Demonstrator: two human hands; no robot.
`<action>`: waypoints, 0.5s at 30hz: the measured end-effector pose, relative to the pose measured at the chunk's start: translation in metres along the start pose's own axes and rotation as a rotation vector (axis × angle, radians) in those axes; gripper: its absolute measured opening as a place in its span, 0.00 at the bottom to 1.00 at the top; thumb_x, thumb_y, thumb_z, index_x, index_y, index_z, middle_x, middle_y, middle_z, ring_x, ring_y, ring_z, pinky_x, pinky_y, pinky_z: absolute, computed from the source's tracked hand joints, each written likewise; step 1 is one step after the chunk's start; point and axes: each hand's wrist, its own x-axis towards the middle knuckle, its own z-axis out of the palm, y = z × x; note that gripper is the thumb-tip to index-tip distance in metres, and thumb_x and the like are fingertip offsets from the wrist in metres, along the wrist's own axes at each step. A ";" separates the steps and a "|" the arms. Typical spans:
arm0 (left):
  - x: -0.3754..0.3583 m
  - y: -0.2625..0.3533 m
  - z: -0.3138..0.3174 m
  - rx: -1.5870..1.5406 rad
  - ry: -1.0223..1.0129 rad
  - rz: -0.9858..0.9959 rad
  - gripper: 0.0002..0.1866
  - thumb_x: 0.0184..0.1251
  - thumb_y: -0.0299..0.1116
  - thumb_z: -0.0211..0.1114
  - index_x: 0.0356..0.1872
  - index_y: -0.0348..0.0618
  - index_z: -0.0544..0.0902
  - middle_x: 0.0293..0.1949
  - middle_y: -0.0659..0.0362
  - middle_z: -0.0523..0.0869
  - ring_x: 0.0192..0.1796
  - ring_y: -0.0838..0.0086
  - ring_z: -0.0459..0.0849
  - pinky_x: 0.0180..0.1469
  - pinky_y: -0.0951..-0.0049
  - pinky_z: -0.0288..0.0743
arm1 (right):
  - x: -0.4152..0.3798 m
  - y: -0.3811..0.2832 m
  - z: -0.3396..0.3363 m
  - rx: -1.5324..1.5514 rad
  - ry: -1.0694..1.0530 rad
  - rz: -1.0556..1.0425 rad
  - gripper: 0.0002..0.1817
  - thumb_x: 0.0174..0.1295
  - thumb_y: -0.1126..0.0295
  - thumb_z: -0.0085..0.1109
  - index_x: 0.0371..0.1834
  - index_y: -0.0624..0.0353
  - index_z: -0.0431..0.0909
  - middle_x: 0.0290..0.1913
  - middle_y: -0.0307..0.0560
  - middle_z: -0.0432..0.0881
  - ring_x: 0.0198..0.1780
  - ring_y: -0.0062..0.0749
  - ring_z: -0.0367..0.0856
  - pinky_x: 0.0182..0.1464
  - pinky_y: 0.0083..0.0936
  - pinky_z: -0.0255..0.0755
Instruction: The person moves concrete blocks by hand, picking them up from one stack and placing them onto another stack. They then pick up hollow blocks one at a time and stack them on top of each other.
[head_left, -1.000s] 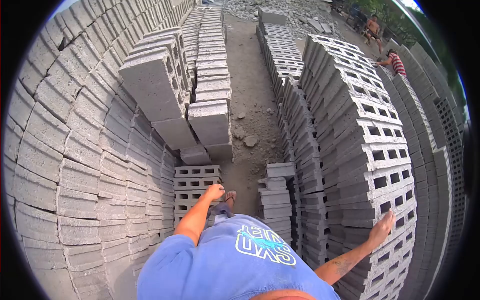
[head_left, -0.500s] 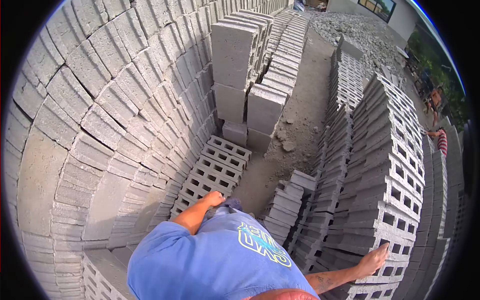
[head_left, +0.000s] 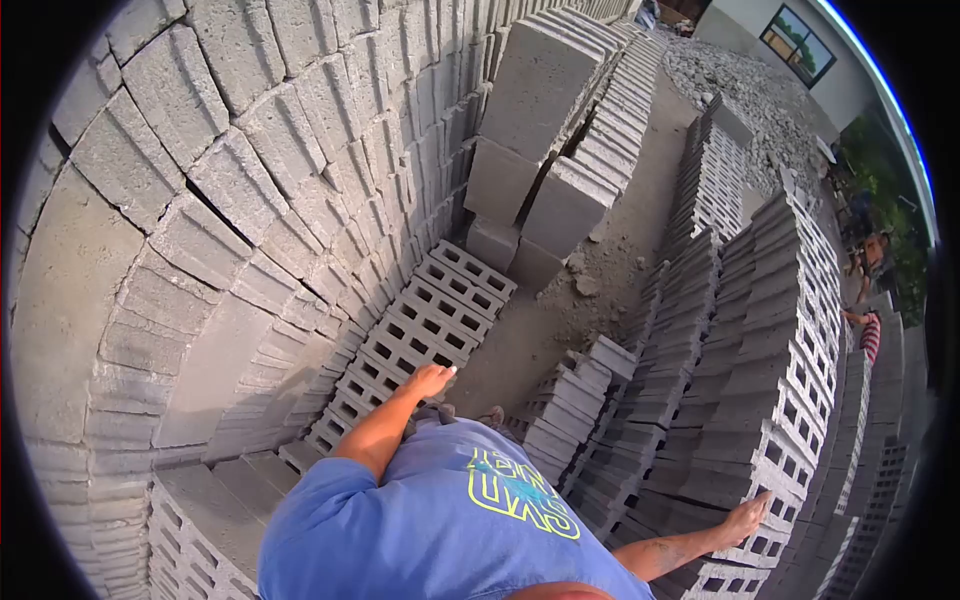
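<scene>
My left hand (head_left: 428, 381) hangs over the row of hollow concrete blocks (head_left: 400, 340) on the ground. Its fingers are curled in, with a small white spot at the fingertips and no block in them. To my right, my right hand (head_left: 745, 522) grips the edge of a hollow concrete block (head_left: 770, 477) on the tall stack, its fingertips by the holes. That block sits in line with the others in the stack. My blue shirt covers the lower middle of the view.
A high wall of stacked blocks (head_left: 270, 200) rises at my left. Ahead stand taller piled blocks (head_left: 535, 85), beside a dirt path (head_left: 640, 210) with rubble. A low pile (head_left: 570, 400) is near my feet. A person in a striped sleeve (head_left: 870, 337) is at far right.
The view has turned left, so the surroundings sit further right. My left hand has moved forward over the row of blocks. My right hand stays on the stack.
</scene>
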 end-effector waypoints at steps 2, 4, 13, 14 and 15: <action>-0.014 -0.046 0.012 -0.040 0.040 -0.080 0.32 0.67 0.57 0.44 0.27 0.35 0.81 0.25 0.46 0.82 0.33 0.54 0.82 0.39 0.56 0.72 | 0.005 -0.028 -0.043 0.113 -0.237 0.345 0.23 0.72 0.56 0.32 0.65 0.51 0.65 0.56 0.54 0.75 0.55 0.53 0.73 0.52 0.42 0.70; -0.033 -0.071 0.005 -0.030 -0.187 -0.323 0.33 0.67 0.57 0.42 0.42 0.32 0.82 0.45 0.37 0.80 0.53 0.45 0.76 0.57 0.56 0.68 | 0.007 -0.041 -0.063 0.325 -0.293 0.461 0.35 0.66 0.38 0.24 0.65 0.46 0.67 0.63 0.55 0.68 0.63 0.55 0.65 0.62 0.42 0.60; -0.072 -0.133 0.023 0.198 -0.345 -0.213 0.19 0.58 0.47 0.61 0.42 0.42 0.84 0.46 0.46 0.82 0.52 0.54 0.79 0.54 0.62 0.72 | 0.016 -0.013 -0.027 0.203 -0.317 0.409 0.35 0.64 0.36 0.30 0.62 0.45 0.70 0.63 0.53 0.69 0.65 0.48 0.65 0.64 0.41 0.58; -0.067 -0.126 0.022 0.209 -0.344 -0.211 0.19 0.58 0.47 0.61 0.42 0.42 0.84 0.46 0.46 0.82 0.52 0.54 0.79 0.54 0.62 0.72 | 0.016 -0.007 -0.019 0.206 -0.310 0.413 0.34 0.64 0.36 0.30 0.61 0.44 0.71 0.63 0.52 0.69 0.64 0.48 0.65 0.64 0.41 0.59; -0.064 -0.109 0.018 0.150 -0.329 -0.221 0.19 0.57 0.46 0.62 0.43 0.44 0.84 0.45 0.47 0.83 0.52 0.55 0.79 0.54 0.62 0.72 | 0.017 -0.008 -0.018 0.210 -0.301 0.415 0.34 0.63 0.36 0.31 0.61 0.44 0.72 0.63 0.51 0.69 0.64 0.48 0.66 0.63 0.41 0.60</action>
